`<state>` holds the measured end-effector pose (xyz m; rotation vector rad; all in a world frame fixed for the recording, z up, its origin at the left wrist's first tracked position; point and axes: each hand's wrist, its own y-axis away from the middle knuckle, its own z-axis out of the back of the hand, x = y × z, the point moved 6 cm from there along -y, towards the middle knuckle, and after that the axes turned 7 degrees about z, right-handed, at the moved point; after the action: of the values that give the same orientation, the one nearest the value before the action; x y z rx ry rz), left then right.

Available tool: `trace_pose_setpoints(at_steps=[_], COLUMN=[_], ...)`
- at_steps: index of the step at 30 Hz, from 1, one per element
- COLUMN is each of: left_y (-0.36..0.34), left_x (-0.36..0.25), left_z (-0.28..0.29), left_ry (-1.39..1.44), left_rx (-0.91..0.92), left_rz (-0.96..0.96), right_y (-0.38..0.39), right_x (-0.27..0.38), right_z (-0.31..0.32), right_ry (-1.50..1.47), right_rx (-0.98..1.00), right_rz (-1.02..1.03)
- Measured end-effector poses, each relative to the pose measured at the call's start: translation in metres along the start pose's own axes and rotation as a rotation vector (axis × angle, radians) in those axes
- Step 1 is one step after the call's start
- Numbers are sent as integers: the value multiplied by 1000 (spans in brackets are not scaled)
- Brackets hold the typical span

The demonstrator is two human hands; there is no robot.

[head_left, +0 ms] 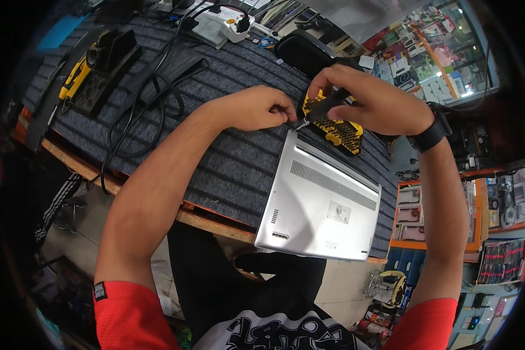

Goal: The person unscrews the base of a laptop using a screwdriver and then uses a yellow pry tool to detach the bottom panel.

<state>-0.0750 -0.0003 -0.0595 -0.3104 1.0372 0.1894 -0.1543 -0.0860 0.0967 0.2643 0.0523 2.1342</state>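
A silver laptop lies closed, underside up, at the table's front edge, with its vent strip and rubber foot showing. Just beyond its far left corner, my left hand has its fingertips pinched together; whatever they hold is too small to make out. My right hand grips a dark-handled tool, whose light metallic end points toward the left fingertips. The tool's exact kind is unclear. Under my right hand sits a yellow-and-black bit case, partly covered by the hand and the tool.
Black cables loop over a dark adapter-like block on the left. A yellow tool rests by a black holder. At the back stand a white power strip and a black case. A glass display fills the far right.
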Motion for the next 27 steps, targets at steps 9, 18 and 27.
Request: trace_pose_setpoints(at_steps=[9, 18, 27], left_y=[-2, -3, -3], left_x=[0, 1, 2], left_z=[-6, -6, -7], left_ry=[-57, -38, -23], left_rx=[96, 123, 132], left_rz=[-46, -25, -15], right_y=[-2, -5, -4], right_x=[-10, 4, 4], right_z=[-2, 3, 1], right_ry=[-9, -24, 26], right_rx=[127, 197, 94], right_rz=[-239, -224, -94])
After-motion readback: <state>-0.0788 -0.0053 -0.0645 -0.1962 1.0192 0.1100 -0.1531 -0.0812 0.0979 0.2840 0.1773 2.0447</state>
